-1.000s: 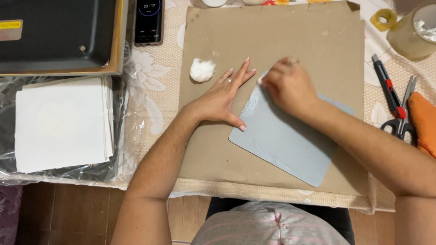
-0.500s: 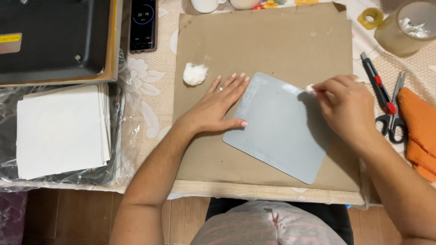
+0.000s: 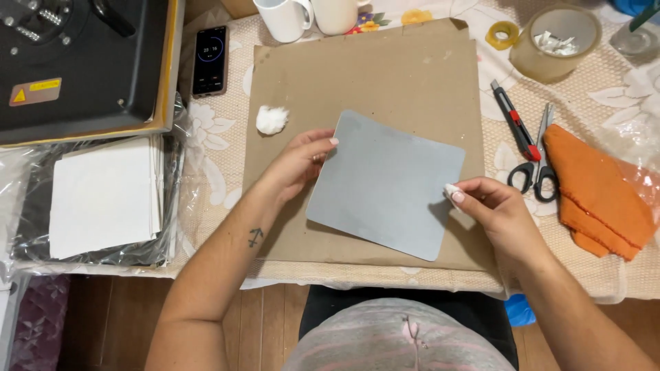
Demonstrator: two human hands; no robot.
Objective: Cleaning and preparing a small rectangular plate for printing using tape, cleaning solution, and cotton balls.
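Note:
A grey rounded-corner sheet (image 3: pixel 385 182) lies on a brown cardboard board (image 3: pixel 385 75) in the middle of the table. My left hand (image 3: pixel 299 161) grips the sheet's left edge, lifting it slightly. My right hand (image 3: pixel 491 209) pinches a small white cotton wad (image 3: pixel 452 192) against the sheet's right edge. A second white cotton ball (image 3: pixel 271 119) lies on the cardboard, left of the sheet.
A black machine (image 3: pixel 75 62) and a phone (image 3: pixel 209 60) sit at the far left, a stack of white sheets in plastic (image 3: pixel 103 199) below. Two white mugs (image 3: pixel 285 17) stand at the back. A red-handled cutter (image 3: pixel 514 120), scissors (image 3: pixel 540 161), orange cloth (image 3: pixel 595 192), tape rolls (image 3: pixel 557 41) lie right.
My right hand wiped with the cotton wad from the sheet's top left across to its right edge. My left hand shifted from flat on the sheet to gripping its left edge.

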